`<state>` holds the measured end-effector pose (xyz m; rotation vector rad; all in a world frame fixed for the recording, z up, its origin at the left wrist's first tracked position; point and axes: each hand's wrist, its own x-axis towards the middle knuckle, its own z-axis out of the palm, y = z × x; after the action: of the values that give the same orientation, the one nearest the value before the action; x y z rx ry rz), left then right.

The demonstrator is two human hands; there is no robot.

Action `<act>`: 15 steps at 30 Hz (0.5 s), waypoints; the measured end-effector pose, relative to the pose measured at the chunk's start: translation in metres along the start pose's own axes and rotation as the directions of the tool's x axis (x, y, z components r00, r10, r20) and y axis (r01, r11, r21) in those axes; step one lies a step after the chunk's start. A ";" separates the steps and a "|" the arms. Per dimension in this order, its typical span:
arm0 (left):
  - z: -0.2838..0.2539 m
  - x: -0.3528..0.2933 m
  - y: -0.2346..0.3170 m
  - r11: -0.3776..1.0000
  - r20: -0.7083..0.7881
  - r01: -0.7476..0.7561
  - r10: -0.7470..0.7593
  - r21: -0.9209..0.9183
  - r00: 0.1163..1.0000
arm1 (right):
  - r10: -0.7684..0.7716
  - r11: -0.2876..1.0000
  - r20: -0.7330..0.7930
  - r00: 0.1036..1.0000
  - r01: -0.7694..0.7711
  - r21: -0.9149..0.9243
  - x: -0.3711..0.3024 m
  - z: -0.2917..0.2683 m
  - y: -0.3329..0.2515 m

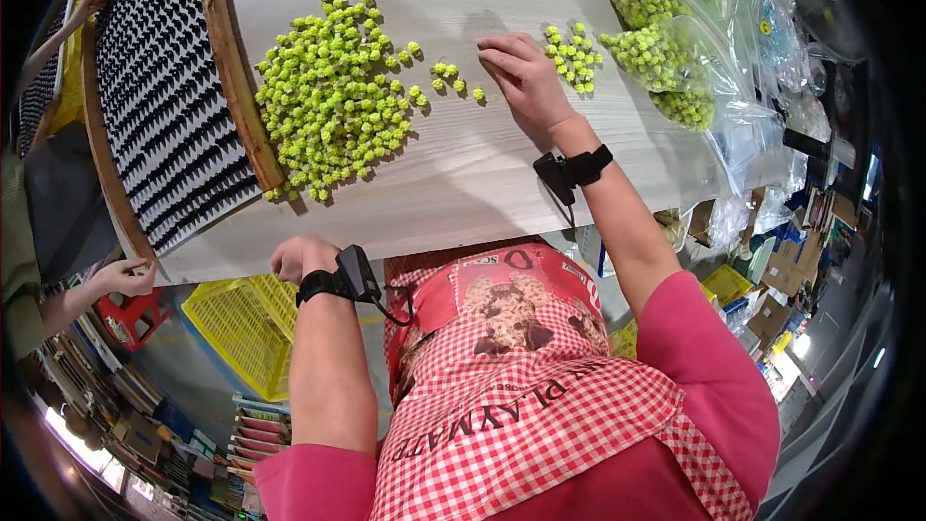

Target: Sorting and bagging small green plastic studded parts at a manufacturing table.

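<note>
Well, L hand (303,257) nr tbl edge (386,245)

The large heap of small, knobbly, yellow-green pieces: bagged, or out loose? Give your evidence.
Out loose: the large heap lies directly on the pale wood-grain table, with no bag around it.

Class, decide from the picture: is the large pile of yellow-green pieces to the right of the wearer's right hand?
No, the large pile lies left of the right hand, beside the wooden strip.
</note>
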<state>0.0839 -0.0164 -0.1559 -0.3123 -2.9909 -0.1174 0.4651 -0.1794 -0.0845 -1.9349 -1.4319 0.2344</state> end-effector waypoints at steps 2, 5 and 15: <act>-0.009 -0.003 0.002 1.000 0.006 0.011 -0.011 -0.006 1.000 | 0.015 1.000 -0.016 1.000 -0.014 0.020 -0.005 0.002 0.000; -0.007 0.003 -0.001 0.999 0.014 0.036 -0.036 -0.017 0.999 | 0.050 0.998 -0.066 0.997 -0.048 0.034 -0.011 0.007 -0.016; -0.006 0.003 -0.002 0.997 0.063 0.057 -0.054 -0.043 0.997 | 0.013 1.000 -0.071 0.997 -0.014 -0.021 0.000 0.014 -0.040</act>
<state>0.0812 -0.0187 -0.1499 -0.2415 -3.0626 -0.1844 0.4268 -0.1677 -0.0699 -1.9514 -1.3808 0.1560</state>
